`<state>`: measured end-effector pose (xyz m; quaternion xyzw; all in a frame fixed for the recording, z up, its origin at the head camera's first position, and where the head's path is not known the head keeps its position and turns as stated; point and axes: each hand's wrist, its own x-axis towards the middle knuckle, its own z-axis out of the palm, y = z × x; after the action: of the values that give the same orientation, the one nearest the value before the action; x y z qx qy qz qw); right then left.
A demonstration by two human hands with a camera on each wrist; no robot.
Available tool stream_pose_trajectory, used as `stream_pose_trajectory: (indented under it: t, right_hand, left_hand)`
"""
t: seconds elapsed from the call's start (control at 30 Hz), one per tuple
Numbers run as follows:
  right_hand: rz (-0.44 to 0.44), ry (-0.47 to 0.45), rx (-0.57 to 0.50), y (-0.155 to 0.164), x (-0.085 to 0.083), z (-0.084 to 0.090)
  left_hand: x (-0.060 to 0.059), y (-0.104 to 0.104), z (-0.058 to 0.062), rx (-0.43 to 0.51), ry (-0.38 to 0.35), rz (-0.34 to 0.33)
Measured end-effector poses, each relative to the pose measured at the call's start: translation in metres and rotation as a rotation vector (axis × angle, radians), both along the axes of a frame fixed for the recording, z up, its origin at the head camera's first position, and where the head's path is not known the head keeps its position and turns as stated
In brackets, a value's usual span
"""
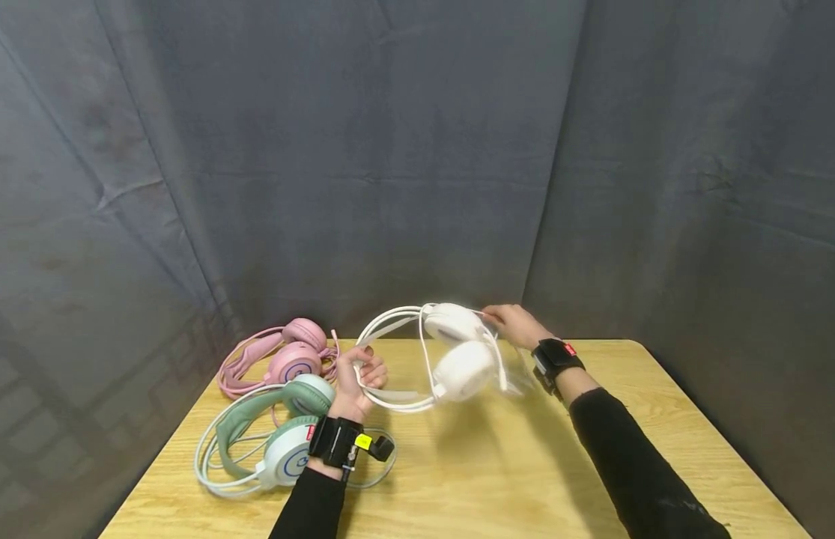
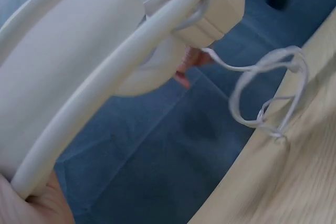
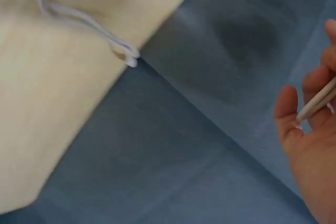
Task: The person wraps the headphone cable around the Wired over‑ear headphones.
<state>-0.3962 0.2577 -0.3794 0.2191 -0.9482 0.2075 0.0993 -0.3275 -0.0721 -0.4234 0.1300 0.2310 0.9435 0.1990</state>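
A pair of white headphones is held up over the table, its ear cups toward the right. My left hand grips the headband, fingers curled round its padded band and outer tubes. At the far ear cup, my right hand pinches a thin pale strand between thumb and fingers; I cannot tell whether it is cable or microphone stalk. Below the ear cups hangs a looped, bundled white cable, blurred in the head view.
On the left of the wooden table lie pink headphones at the back and green-and-white headphones in front, beside my left wrist. Their cables are coiled about them. Grey cloth walls rise behind the table and at both sides.
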Motion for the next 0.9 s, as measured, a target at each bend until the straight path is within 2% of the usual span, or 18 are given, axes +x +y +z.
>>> stream_pose_trajectory:
  t: [0.13,0.2,0.37,0.47,0.57,0.7,0.8,0.9]
  right_hand:
    - [-0.009,0.021,-0.036,0.005,0.006,-0.025]
    - [-0.018,0.005,-0.070,0.007,0.009,-0.039]
    - [-0.053,-0.135,-0.167,0.009,0.017,-0.072]
    - [-0.064,-0.166,-0.171,0.006,0.022,-0.085]
    - [-0.063,-0.127,-0.153,0.003,0.030,-0.092]
    - [-0.063,-0.051,-0.204,-0.004,0.040,-0.091]
    - [-0.081,-0.028,-0.268,-0.009,0.047,-0.089]
    - [-0.121,-0.060,-0.300,-0.013,0.057,-0.088]
  left_hand:
    - [0.002,-0.001,0.000,0.040,-0.037,-0.008]
    - [0.002,-0.001,0.001,0.049,-0.053,0.011]
    - [0.003,-0.002,0.004,0.104,-0.093,0.066]
    - [0.005,-0.002,0.006,0.121,-0.120,0.098]
    - [0.006,-0.002,0.006,0.121,-0.146,0.125]
    - [0.005,-0.003,0.006,0.151,-0.178,0.160]
    - [0.003,-0.004,0.007,0.194,-0.200,0.190]
    - [0.003,-0.005,0.006,0.231,-0.218,0.207]
